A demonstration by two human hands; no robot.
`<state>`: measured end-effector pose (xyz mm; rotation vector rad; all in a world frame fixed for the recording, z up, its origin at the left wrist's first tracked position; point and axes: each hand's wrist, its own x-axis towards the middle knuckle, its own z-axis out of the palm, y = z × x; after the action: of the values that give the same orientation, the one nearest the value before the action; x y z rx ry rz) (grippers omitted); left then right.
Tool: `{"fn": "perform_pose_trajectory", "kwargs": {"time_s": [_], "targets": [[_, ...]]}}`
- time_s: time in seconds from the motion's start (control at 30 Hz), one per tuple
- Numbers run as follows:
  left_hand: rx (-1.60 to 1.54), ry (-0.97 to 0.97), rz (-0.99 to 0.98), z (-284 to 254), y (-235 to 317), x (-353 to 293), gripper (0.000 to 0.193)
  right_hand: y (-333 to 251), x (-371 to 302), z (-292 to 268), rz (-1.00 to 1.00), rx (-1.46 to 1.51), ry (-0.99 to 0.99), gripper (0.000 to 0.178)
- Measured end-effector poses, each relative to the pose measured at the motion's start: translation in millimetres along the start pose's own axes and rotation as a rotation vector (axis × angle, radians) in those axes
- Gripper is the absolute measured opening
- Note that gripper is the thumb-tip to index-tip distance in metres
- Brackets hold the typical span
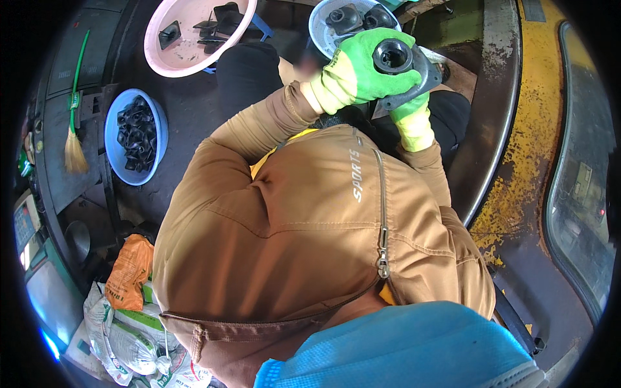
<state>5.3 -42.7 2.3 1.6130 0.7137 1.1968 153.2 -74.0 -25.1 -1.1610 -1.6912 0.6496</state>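
A black moulded part (427, 76) with a round, hollow collar and a square flange is held up in front of me. My left hand (359, 64), in a green and yellow glove, curls around its collar side with the fingers closed. From below, my right hand (414, 119), gloved the same way, meets the flange's lower edge; most of its fingers are hidden behind the part. Just beyond my hands, a light blue basket (315, 29) contains similar black parts (345, 19).
Left of it, a pink basin (155, 55) holds several black pieces (226, 19). A blue basin (163, 132) full of small black parts sits at the left, near a green-handled broom (76, 152). Bags (129, 271) lie lower left. Yellow, rusty machinery (530, 110) flanks my right.
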Motion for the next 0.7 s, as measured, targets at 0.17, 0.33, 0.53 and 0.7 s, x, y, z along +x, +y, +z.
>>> {"fn": "perform_pose_trajectory", "kwargs": {"time_s": [0.17,0.33,0.53,0.7], "targets": [[0.006,-0.179,0.004,-13,1,2,0.047,-14,3,-17,-0.065,-0.036,-0.210,0.047],[0.018,-0.358,0.042,-20,-3,9,0.045,-9,4,-30,0.176,0.272,-0.461,0.053],[-0.108,-0.607,-0.006,-28,-7,18,0.046,8,-5,-34,0.101,0.040,-0.634,0.049],[-0.213,-0.811,0.103,-36,-10,37,0.052,13,-8,-18,0.243,0.316,-0.420,0.060]]}}
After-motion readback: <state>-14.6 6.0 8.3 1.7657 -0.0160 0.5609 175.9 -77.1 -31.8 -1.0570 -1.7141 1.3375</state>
